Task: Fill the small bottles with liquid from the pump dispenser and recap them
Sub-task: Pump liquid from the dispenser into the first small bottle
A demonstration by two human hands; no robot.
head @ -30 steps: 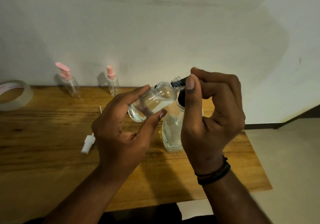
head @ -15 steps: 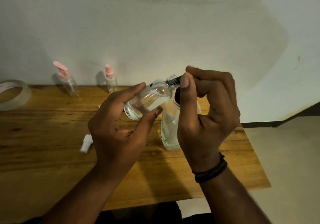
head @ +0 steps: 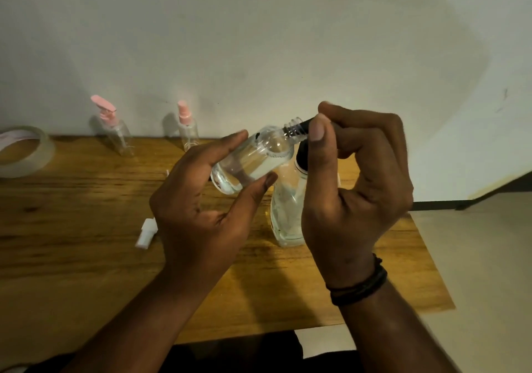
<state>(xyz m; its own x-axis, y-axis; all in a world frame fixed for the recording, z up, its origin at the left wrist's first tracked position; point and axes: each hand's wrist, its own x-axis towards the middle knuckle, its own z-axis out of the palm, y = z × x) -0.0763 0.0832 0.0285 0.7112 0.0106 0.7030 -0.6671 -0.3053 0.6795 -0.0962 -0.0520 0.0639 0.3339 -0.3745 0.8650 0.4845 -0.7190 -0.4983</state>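
One clear roll of adhesive tape [head: 21, 153] lies at the far left edge of the brown wooden table [head: 86, 257], cut off by the frame. Two small clear plastic bottles stand capped at the back edge against the pale wall: one with a pink pump top [head: 115, 129], one with a pink spray top [head: 188, 129], well apart from each other. Open tabletop lies between them and a single white plastic spray cap [head: 147, 233], which rests on its side just left of the left hand [head: 201, 211]. That hand holds a third small clear bottle [head: 253, 161], uncapped and tilted in the air above the table's middle, thumb below and fingers curled over its body. One larger clear pump dispenser bottle [head: 288, 214] stands upright on the table behind the hands. The right hand [head: 357, 194], a dark band at its wrist, pinches the dispenser's black nozzle [head: 302, 126] between thumb and forefinger, its tip at the small bottle's threaded neck. To the right, bare wood runs to the table's edge
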